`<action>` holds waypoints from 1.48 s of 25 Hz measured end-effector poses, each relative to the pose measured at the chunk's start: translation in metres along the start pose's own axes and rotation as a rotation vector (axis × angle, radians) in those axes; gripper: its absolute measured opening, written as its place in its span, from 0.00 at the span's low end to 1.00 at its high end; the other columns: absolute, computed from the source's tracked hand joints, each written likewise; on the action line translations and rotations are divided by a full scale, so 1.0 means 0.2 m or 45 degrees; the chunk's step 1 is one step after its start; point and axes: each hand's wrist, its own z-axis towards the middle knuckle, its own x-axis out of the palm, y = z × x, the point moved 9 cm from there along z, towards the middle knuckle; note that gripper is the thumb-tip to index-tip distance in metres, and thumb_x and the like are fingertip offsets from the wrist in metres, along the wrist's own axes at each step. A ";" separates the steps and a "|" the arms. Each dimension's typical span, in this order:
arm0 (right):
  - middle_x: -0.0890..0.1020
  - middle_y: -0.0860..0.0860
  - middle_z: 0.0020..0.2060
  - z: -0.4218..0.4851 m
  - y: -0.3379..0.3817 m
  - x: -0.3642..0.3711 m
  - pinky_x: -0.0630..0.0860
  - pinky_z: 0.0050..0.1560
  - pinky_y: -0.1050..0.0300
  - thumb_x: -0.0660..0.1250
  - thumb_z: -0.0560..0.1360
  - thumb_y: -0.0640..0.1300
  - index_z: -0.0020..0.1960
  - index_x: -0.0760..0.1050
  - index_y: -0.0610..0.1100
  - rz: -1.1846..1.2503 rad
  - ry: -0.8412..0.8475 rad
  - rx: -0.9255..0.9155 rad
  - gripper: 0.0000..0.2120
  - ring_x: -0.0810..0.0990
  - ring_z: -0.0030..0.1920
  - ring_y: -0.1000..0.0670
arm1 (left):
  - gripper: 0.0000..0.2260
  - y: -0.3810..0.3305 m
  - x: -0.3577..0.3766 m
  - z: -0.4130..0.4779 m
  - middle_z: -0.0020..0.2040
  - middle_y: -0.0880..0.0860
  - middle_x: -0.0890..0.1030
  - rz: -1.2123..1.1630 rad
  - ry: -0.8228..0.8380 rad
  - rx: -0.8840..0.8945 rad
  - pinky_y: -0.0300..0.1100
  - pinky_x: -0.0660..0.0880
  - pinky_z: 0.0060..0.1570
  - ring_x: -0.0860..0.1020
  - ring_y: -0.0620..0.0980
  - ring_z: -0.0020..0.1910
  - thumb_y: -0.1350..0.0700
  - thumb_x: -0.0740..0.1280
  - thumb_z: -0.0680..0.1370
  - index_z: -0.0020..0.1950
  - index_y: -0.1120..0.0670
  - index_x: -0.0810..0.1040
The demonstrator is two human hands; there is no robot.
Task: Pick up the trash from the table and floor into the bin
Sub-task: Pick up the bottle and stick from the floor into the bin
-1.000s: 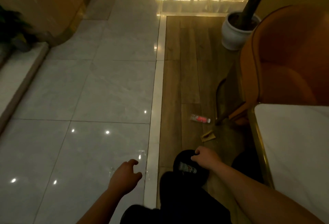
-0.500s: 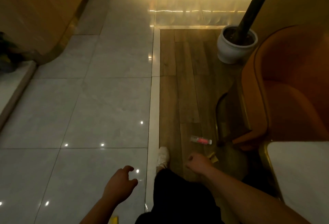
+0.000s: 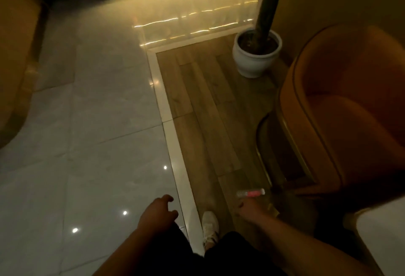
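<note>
Right hand (image 3: 252, 211), loosely curled and empty, had closed in on the pink-labelled tube (image 3: 251, 193). Left hand (image 3: 157, 212) hung open, empty. Bin gone from view; floor pickup looked next.

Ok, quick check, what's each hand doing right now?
Left hand: open, fingers loosely curled, holding nothing, above the glossy grey tile floor.
Right hand: closed in a loose fist; whether it holds anything cannot be told.

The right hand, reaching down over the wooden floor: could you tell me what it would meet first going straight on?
Probably the small pink-labelled bottle lying just beyond the right hand, though depth is unclear.
</note>
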 end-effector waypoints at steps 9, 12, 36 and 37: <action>0.78 0.40 0.62 0.05 -0.11 -0.15 0.72 0.59 0.56 0.66 0.76 0.46 0.62 0.75 0.39 0.466 -0.187 0.251 0.17 0.77 0.62 0.42 | 0.22 -0.58 -0.08 0.43 0.61 0.53 0.78 0.353 0.267 0.370 0.37 0.70 0.50 0.78 0.49 0.57 0.49 0.65 0.74 0.67 0.50 0.72; 0.78 0.41 0.63 0.00 -0.12 -0.17 0.70 0.62 0.54 0.63 0.78 0.47 0.63 0.75 0.39 0.562 -0.241 0.402 0.16 0.76 0.63 0.42 | 0.23 -0.72 -0.06 0.58 0.61 0.54 0.79 0.486 0.398 0.494 0.38 0.70 0.52 0.77 0.51 0.59 0.49 0.66 0.73 0.67 0.50 0.72; 0.79 0.45 0.60 1.02 -1.09 0.68 0.74 0.54 0.52 0.64 0.75 0.52 0.64 0.72 0.47 1.155 -0.361 0.987 0.20 0.79 0.58 0.43 | 0.23 -1.11 1.69 1.48 0.61 0.56 0.76 1.199 0.808 1.048 0.50 0.77 0.55 0.77 0.55 0.57 0.49 0.65 0.74 0.69 0.51 0.69; 0.80 0.45 0.60 1.14 -1.15 0.73 0.75 0.53 0.52 0.64 0.75 0.52 0.65 0.72 0.47 1.168 -0.377 0.991 0.20 0.79 0.58 0.43 | 0.22 -1.10 1.79 1.58 0.60 0.55 0.77 1.192 0.791 1.066 0.49 0.77 0.52 0.78 0.55 0.56 0.49 0.66 0.74 0.68 0.51 0.70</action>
